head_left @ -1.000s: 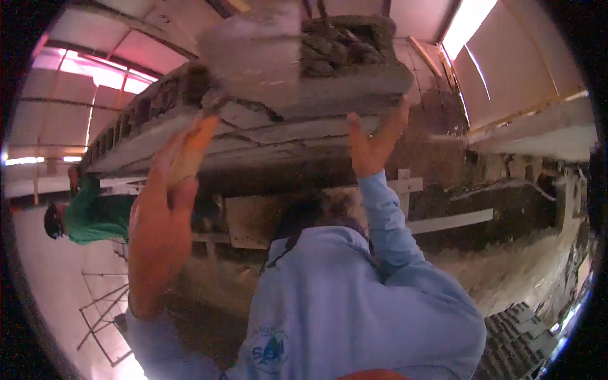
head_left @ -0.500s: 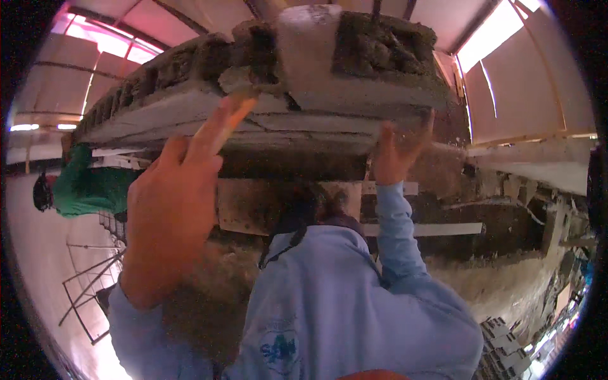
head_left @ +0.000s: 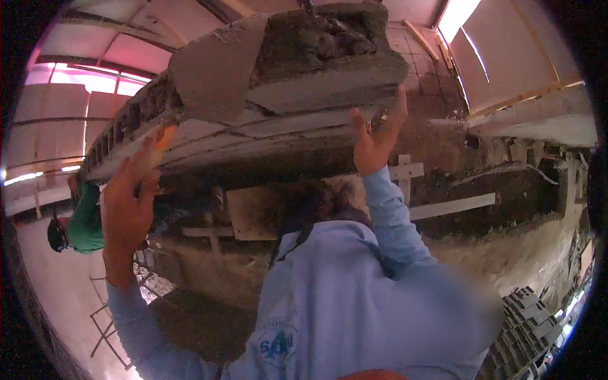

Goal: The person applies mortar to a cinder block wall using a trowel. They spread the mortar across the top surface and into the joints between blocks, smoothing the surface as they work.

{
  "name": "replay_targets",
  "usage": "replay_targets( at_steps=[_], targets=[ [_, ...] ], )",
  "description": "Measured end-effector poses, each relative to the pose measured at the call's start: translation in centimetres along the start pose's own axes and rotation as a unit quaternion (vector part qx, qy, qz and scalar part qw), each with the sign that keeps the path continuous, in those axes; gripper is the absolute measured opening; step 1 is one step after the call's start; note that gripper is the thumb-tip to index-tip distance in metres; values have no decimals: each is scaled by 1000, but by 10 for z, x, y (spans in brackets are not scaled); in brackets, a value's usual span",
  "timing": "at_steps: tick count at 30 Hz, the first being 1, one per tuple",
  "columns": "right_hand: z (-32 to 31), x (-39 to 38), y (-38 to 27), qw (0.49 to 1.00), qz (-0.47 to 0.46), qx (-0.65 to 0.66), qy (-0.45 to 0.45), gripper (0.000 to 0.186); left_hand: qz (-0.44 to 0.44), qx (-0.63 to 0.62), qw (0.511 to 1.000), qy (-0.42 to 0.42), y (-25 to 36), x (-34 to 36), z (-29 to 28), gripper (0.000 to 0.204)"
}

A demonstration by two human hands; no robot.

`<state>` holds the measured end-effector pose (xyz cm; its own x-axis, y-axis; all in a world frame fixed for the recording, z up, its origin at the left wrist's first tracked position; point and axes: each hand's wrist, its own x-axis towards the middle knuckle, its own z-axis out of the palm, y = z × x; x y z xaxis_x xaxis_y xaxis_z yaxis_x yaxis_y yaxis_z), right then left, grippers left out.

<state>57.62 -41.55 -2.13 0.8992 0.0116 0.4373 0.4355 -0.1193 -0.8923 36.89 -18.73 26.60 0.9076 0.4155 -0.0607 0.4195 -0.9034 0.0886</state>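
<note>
The left hand (head_left: 126,201) grips an orange object (head_left: 166,137) beside the left part of a long, grey, concrete-like block (head_left: 316,90); the right hand (head_left: 379,144), fingers spread, is at its right end, contact unclear.

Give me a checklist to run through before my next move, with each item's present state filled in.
1. Left hand gripping the orange-ended object: ok, fingers around it.
2. Right hand open: ok, thumb spread from the fingers.
3. Right hand touching the grey block structure: cannot tell; fingertips overlap its edge in view.
4. Structure's pale face unbroken: not ok, dark uneven lines cross it.
5. Smooth grey piece firmly fixed: cannot tell.
6. Green-clad co-worker apart from your hands: ok, appears farther back at far left.
</note>
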Motion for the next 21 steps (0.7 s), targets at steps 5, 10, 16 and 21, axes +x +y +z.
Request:
replay_targets(
  at_steps=[5, 10, 16, 21],
  targets=[
    [-1, 3, 3, 1000, 10, -7, 22, 94, 21, 37, 995, 91, 24, 2, -2, 45],
    [3, 2, 4, 999, 6, 30, 39, 92, -79, -41, 996, 22, 71, -6, -9, 44],
    [4, 6, 1, 999, -18, 25, 36, 92, 38, -63, 996, 41, 75, -2, 24, 45],
    [-2, 7, 4, 998, -22, -14, 51, 91, 3, -50, 999, 9, 82, 6, 15, 46]
  ],
)
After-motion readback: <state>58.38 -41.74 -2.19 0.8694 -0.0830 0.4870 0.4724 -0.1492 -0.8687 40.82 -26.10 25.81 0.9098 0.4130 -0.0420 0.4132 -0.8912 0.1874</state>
